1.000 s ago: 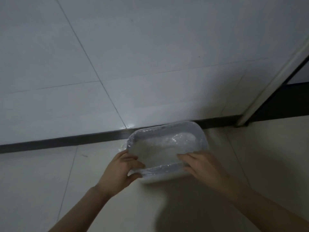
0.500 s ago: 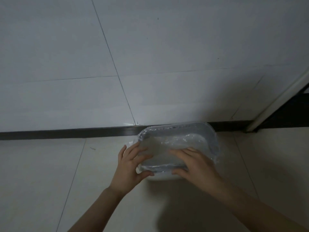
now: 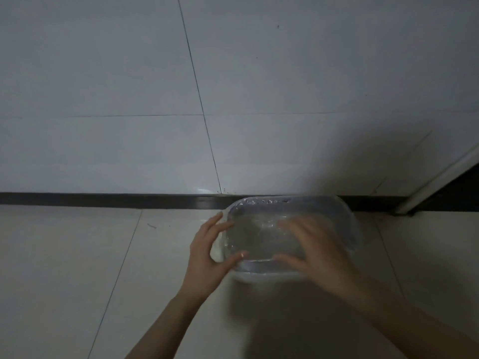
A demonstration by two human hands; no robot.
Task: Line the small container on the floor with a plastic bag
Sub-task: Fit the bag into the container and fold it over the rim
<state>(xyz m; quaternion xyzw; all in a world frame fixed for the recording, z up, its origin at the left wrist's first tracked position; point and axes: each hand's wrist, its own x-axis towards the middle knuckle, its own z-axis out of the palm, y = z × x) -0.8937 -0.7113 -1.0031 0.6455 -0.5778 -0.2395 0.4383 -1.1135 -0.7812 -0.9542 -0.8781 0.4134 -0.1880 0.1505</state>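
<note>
Both hands have slid farther over the container since a second ago, the right one moving from its near rim to reach into the basin. On a pale tiled floor, against the dark skirting strip [image 3: 103, 200] at the foot of a white tiled wall [image 3: 129, 73], a person's left hand [image 3: 207, 257] cups the left end of a small white rectangular container [image 3: 259, 277], fingers spread and curled round the edge, thumb pressing clear film against the near corner. The right hand [image 3: 318, 255] lies open and flat, palm down and fingers splayed, apparently pressing the clear plastic bag [image 3: 254, 229] into the hollow; motion blur leaves the fingertips unclear. The bag already drapes over the far and right rims, crinkled along the far edge. The container's long axis runs left to right, parallel to the wall, directly ahead of both hands. The right hand sits nearer the middle and right end, so smoothing the film there likely falls to it while the left steadies the tub. A door frame [image 3: 440, 177] stands at right.
</note>
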